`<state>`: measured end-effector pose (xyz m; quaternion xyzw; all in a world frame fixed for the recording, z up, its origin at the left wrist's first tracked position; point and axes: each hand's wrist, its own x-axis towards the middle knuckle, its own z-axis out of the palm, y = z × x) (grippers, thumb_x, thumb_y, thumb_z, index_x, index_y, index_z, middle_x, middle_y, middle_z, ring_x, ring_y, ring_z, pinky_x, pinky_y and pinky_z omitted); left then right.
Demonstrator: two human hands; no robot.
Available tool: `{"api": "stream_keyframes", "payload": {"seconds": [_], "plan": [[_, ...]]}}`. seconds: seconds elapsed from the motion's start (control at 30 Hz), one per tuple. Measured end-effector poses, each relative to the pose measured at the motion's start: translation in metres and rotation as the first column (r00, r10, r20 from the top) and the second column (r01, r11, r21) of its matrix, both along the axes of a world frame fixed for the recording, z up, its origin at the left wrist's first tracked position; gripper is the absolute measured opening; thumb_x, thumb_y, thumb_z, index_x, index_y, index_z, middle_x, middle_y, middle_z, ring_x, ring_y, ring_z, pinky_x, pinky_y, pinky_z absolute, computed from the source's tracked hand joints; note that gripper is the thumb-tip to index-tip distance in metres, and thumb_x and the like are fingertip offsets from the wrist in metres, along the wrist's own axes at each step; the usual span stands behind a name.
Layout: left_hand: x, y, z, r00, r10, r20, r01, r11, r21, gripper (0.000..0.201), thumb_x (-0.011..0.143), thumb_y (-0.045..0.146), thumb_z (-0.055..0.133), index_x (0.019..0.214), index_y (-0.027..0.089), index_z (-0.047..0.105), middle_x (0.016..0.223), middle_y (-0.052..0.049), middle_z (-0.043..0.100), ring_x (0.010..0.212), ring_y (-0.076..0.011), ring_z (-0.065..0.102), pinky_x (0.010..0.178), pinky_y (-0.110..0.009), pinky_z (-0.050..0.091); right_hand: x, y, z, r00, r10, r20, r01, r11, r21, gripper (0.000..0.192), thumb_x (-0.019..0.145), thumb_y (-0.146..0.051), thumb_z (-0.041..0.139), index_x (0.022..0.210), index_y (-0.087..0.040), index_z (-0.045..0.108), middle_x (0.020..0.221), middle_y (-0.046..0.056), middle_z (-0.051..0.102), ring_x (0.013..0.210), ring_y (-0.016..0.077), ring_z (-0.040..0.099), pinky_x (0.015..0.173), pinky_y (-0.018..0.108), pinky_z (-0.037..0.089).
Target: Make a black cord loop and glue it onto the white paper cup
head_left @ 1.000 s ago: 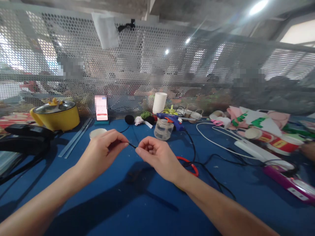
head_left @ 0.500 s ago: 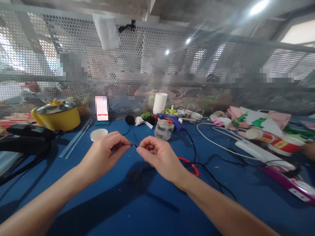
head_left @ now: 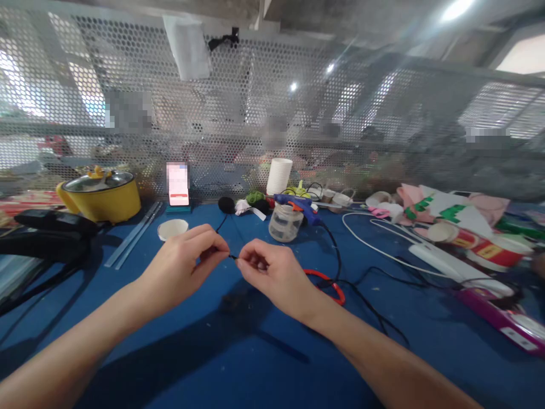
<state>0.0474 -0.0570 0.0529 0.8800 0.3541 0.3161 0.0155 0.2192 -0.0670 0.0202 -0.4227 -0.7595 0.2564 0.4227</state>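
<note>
My left hand and my right hand meet above the blue table, fingertips almost touching. Between them they pinch a short thin black piece, only a small bit of which shows. A thin black strand runs from my left fingers back toward a black pompom. Behind my right hand stand a clear plastic jar and a blue glue gun.
A yellow pot with a lid, a phone, a small white cup and black cases sit at left. Red-handled scissors, black and white cables, a power strip, paper cups and craft scraps crowd the right. Perforated mesh closes the back.
My hands have drawn closer together, so less of the black piece shows between the fingertips. The view has shifted slightly.
</note>
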Motion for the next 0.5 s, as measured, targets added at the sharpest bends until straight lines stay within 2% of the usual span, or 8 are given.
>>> {"api": "stream_keyframes", "payload": {"seconds": [0.23,0.4,0.5], "plan": [[-0.0019,0.004,-0.0014,1.0,-0.012,0.005,0.012,1.0,-0.008,0.011,0.077,0.014,0.048,0.072,0.015,0.057,0.066,0.0,0.055,0.06,-0.0087,0.051,0.051,-0.018,0.04,0.0002,-0.0035,0.0044,0.993,0.098,-0.071,-0.102,0.994,-0.048,0.01,0.074,-0.02,0.051,0.065,-0.017,0.05,0.055,-0.004,0.045,0.049,0.0061,0.039,0.047,0.018,0.035],[-0.0015,0.0026,-0.0009,1.0,-0.016,0.006,0.016,1.0,-0.019,0.009,0.076,0.014,0.05,0.071,0.015,0.057,0.064,0.0,0.053,0.057,-0.0079,0.049,0.05,-0.018,0.04,0.0011,-0.0025,0.0051,0.985,0.025,-0.17,-0.038,0.996,-0.075,0.009,0.074,-0.024,0.052,0.068,-0.016,0.051,0.056,-0.003,0.047,0.05,0.0066,0.041,0.047,0.018,0.036],[-0.0017,0.001,0.0,0.999,-0.034,0.016,0.035,0.999,-0.035,0.009,0.077,0.014,0.05,0.071,0.014,0.057,0.064,0.001,0.052,0.056,-0.0067,0.049,0.05,-0.017,0.04,0.0011,-0.0009,0.0037,0.985,-0.012,-0.173,-0.002,0.997,-0.077,0.01,0.074,-0.025,0.052,0.069,-0.017,0.051,0.056,-0.003,0.046,0.05,0.0071,0.042,0.047,0.018,0.037]]}}
